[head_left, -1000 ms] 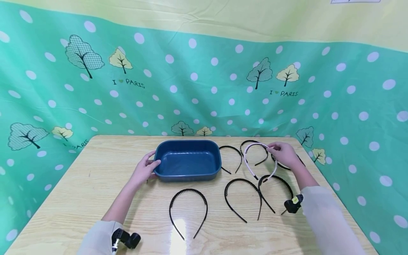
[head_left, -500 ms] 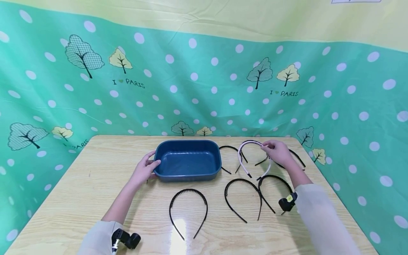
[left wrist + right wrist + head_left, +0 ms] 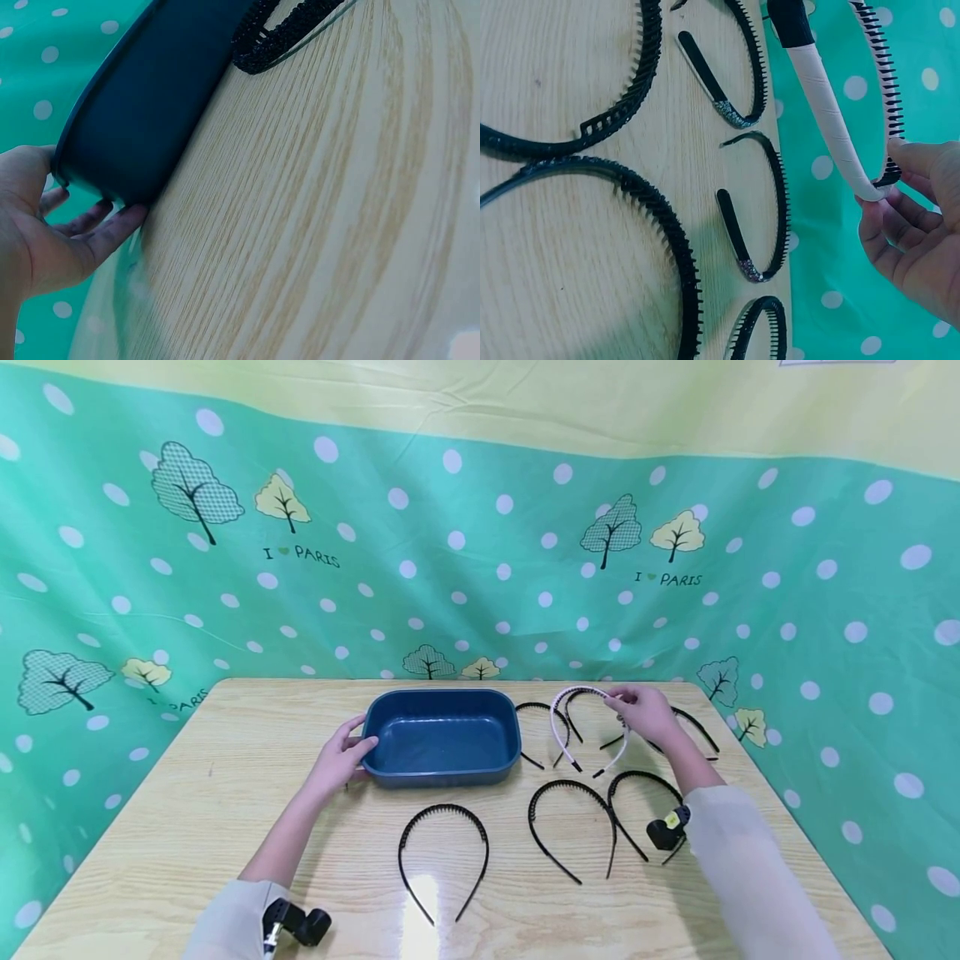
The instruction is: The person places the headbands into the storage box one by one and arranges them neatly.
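A dark blue plastic basin (image 3: 442, 779) stands at the middle of the table, and nothing lies inside it. My left hand (image 3: 339, 762) grips its left end, thumb over the rim and fingers against the outer wall; the left wrist view shows this hand (image 3: 56, 240) at the basin's end wall (image 3: 135, 105). To the right of the basin, my right hand (image 3: 647, 717) pinches a pale pink headband (image 3: 552, 720) by its side. The right wrist view has this pink headband (image 3: 829, 112) raised, with dark teeth inside and black tips, between thumb and fingers of the hand (image 3: 926, 240).
Several black toothed headbands lie on the wooden table (image 3: 225, 777). One headband (image 3: 442, 807) is in front of the basin, an overlapping pair (image 3: 568, 783) sits front right, others lie behind near the right hand. A polka-dot cloth (image 3: 480, 568) hangs behind the table.
My right hand has moved left toward the basin, carrying the pink headband with it. The left hand and the basin have stayed where they were.
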`<state>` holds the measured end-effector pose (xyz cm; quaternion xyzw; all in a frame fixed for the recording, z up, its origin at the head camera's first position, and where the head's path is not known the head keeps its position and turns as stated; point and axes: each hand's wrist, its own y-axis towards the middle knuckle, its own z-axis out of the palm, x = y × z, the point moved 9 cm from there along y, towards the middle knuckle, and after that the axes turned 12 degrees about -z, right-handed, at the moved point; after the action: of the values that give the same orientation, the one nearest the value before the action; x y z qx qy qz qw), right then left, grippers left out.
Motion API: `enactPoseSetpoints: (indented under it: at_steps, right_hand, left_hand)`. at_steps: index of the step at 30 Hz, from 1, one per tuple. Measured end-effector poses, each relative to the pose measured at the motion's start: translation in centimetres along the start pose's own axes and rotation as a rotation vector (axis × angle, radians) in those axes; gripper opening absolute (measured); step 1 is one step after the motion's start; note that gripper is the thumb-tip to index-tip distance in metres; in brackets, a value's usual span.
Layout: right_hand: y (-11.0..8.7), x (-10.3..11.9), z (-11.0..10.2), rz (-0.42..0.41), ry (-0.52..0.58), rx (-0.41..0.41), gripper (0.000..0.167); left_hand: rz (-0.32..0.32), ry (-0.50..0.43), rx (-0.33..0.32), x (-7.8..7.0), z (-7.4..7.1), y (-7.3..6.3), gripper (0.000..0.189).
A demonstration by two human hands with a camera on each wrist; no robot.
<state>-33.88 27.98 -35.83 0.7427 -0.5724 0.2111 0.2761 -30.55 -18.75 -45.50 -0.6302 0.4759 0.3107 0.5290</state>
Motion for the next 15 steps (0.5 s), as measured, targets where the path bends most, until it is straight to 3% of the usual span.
enactPoseSetpoints:
  at_steps: [15]
  right_hand:
    - [0.8, 1.5, 0.2, 0.008, 0.052, -0.005, 0.031]
  left_hand:
    - [-0.005, 0.02, -0.016, 0.1, -0.1, -0.1, 0.063]
